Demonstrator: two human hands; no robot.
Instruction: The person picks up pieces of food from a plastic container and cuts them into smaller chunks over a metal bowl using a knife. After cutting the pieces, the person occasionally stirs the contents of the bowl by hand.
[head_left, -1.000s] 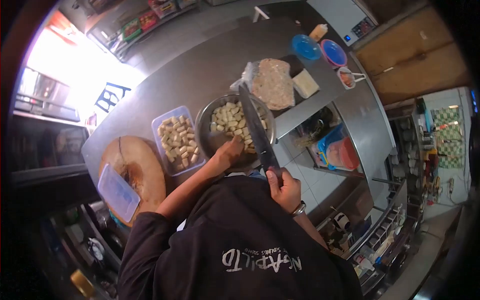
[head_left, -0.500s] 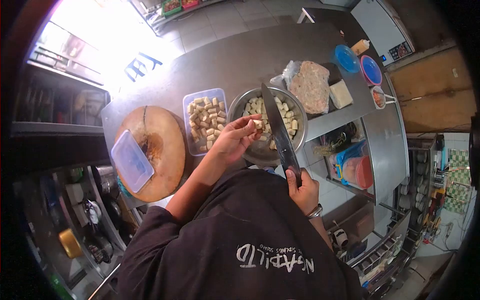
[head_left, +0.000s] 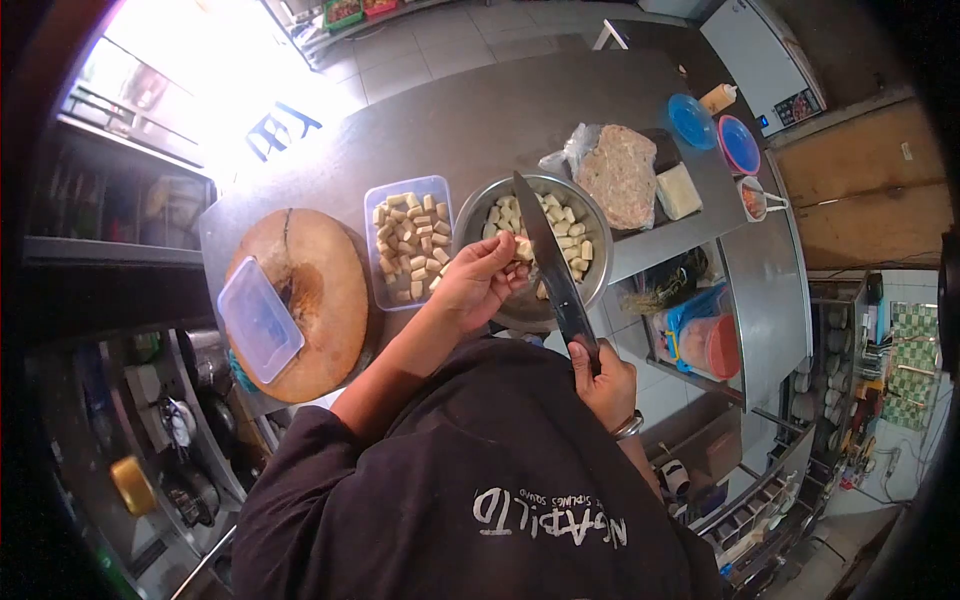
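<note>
My left hand (head_left: 474,283) pinches a pale cut piece (head_left: 523,250) over the metal bowl (head_left: 470,205). In my right hand (head_left: 606,388) is the handle of a large dark knife (head_left: 556,268). Its blade slants up across the bowl, close beside the pale piece, with the tip near the far rim. Many pale chunks (head_left: 577,232) lie inside the bowl. Left of it, a clear plastic container (head_left: 448,185) holds browner cut pieces (head_left: 412,240). Whether the blade touches the held piece is hard to tell.
A round chopping board (head_left: 340,330) with a plastic lid (head_left: 262,320) on it lies at the left. Right of the bowl are a bag of minced meat (head_left: 617,175), a pale block (head_left: 679,191), blue (head_left: 692,121) and pink-rimmed (head_left: 739,144) lids, and a cup (head_left: 752,199).
The knife tip has shifted slightly left. The fingers of my left hand have moved a little around the pale piece, which remains held.
</note>
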